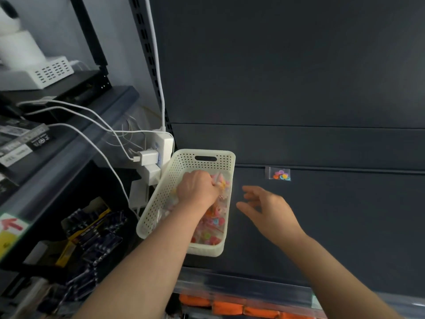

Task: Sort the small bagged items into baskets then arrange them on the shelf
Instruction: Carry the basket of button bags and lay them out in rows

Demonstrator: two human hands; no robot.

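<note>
Only a red arrow (pixel 9 224) reads, on a shelf-edge label (pixel 23 223).

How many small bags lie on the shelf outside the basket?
1. The bag of coloured pieces lies at the back of the shelf, right of the basket. More bags fill the basket, partly hidden by the left hand.

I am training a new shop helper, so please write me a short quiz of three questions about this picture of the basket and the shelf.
1. True or false: the right hand holds a bag.
2. Where is the left hand? A inside the basket; B above it; C out of view.
3. How many bags lie on the shelf outside the basket?
Key: 1 false, it is open and empty. 2 A, gripping bagged items. 3 one, the loose bag near the back.
</note>
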